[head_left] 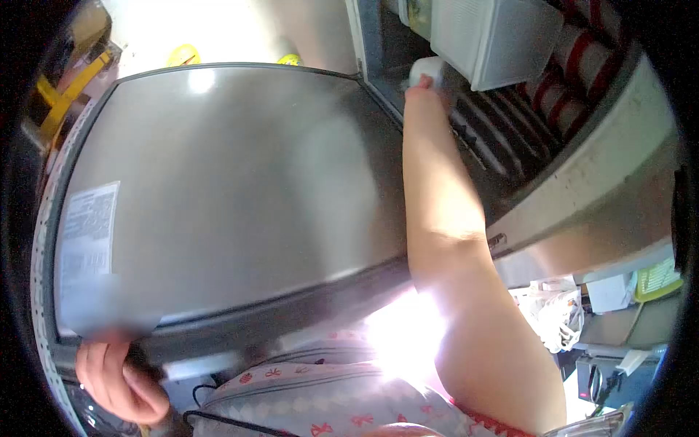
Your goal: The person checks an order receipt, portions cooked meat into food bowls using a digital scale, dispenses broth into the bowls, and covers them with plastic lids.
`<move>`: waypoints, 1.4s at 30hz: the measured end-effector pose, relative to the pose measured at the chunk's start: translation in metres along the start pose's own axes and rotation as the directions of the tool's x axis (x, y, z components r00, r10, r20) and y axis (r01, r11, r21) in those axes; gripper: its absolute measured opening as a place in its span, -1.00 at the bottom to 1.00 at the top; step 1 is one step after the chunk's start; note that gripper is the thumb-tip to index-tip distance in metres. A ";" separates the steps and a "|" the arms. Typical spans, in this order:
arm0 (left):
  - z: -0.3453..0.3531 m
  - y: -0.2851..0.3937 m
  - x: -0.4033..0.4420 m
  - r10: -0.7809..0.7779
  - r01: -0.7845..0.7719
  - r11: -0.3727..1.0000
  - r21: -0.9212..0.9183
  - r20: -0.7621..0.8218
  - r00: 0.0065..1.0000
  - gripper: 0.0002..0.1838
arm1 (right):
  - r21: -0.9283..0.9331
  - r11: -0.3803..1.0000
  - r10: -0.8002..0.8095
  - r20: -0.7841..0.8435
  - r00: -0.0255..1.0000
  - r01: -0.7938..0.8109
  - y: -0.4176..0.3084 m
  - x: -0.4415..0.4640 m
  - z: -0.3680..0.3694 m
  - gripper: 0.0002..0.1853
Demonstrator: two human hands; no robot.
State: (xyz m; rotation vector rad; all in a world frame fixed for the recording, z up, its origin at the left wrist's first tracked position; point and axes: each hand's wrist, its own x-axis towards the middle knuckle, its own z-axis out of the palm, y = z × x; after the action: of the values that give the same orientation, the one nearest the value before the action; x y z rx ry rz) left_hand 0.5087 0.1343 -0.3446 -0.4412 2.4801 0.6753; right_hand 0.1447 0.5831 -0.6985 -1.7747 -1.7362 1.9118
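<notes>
My left hand (120, 379) is at the lower left, its fingers curled over the dark edge of a grey metal door (233, 182), which looks like a fridge door. On the right, my right arm stretches away into an open cabinet. At its far end, my right hand (422, 86) is at a small white rounded object (427, 68), with fingers closed against it; what exactly it is, I cannot make out. Close beside that hand hangs or stands a translucent white plastic bin (495, 44).
Dark slatted shelving (502, 135) and dark red-banded rolls or cans (575, 65) fill the cabinet. A paper label (89, 226) is stuck on the door. A plastic bag (550, 313) and a yellow-green basket (659, 280) sit at the lower right.
</notes>
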 end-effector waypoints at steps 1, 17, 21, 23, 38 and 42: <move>0.004 0.003 0.003 0.010 -0.011 1.000 -0.022 -0.049 0.999 -0.66 | -0.001 1.000 0.020 -0.008 1.000 -0.020 0.004 -0.014 -0.004 -0.55; -0.009 0.041 0.006 0.062 -0.074 0.997 -0.010 -0.449 0.891 -0.94 | -0.118 0.971 0.230 0.243 0.942 -0.206 -0.062 -0.341 -0.031 -0.58; -0.033 0.049 0.003 0.081 -0.144 0.980 -0.137 -0.389 0.918 -0.90 | -0.266 0.950 0.285 0.533 0.797 -0.162 -0.120 -0.442 -0.085 -0.60; -0.048 0.052 0.005 0.057 -0.128 0.973 -0.194 -0.337 0.940 -0.88 | -0.239 0.966 0.227 0.614 0.756 -0.095 -0.158 -0.477 -0.113 -0.78; -0.065 0.094 0.085 0.045 0.028 0.970 0.242 -0.293 0.955 -0.67 | 0.403 0.907 -0.347 0.556 0.755 0.120 -0.292 -0.333 -0.195 -0.68; -0.056 0.100 0.080 -0.014 0.089 0.973 0.211 -0.333 0.943 -0.70 | 0.020 0.988 0.096 0.708 0.699 -0.155 -0.290 -0.367 -0.190 -0.67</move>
State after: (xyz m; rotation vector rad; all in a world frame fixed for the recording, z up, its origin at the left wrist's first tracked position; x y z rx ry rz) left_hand 0.3783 0.1723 -0.3113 -0.5705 2.8072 0.3122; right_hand 0.2281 0.5907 -0.2008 -1.2063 -1.6612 2.9572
